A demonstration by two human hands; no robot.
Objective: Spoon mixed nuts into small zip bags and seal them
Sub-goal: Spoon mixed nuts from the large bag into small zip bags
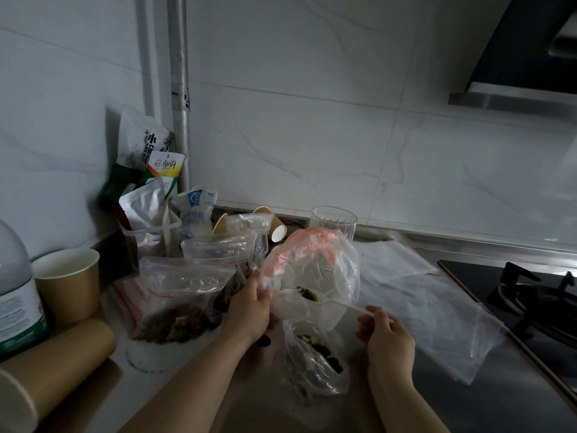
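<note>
Snack pouch reads "小", rest of print too blurred.

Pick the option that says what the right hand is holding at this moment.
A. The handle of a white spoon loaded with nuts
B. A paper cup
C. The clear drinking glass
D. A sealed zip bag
A: the right hand pinches the handle of the white spoon, whose loaded bowl sits inside the mouth of the open bag held by the left hand.

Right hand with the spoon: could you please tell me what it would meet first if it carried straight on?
Probably the open plastic bag held by the left hand; the spoon tip is already inside.
</note>
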